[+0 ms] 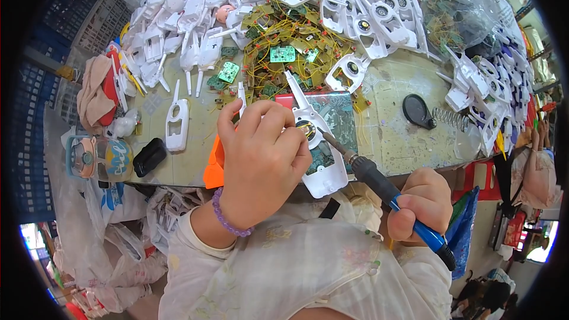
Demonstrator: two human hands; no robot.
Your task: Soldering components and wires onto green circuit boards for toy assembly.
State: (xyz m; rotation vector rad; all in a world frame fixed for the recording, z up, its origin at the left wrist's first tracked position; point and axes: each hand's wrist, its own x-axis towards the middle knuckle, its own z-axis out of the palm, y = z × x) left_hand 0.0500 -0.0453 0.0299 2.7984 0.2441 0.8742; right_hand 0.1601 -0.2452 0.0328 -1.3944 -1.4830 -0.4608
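Observation:
In my right hand [424, 204] is a soldering iron [374, 179] with a blue and black handle. Its metal tip slants down to a small round speaker [307, 131] set in a white plastic housing shell [329, 182]. The shell lies at the table's front edge, partly on a red-edged green patterned board [342, 120]. Over the shell's left side bends my left hand [261, 154], fingers curled and closed beside the speaker. Its fingertips, and whatever they pinch, are hidden. An orange object [215, 166] shows partly beneath this hand.
A tangled heap of wired circuit boards [278, 41] lies beyond my hands, with piles of white shells [201, 12] around it. To the right are a black round part [417, 111] and a coil spring [451, 120]. Leftward sit a single shell [176, 124] and a black case [150, 157].

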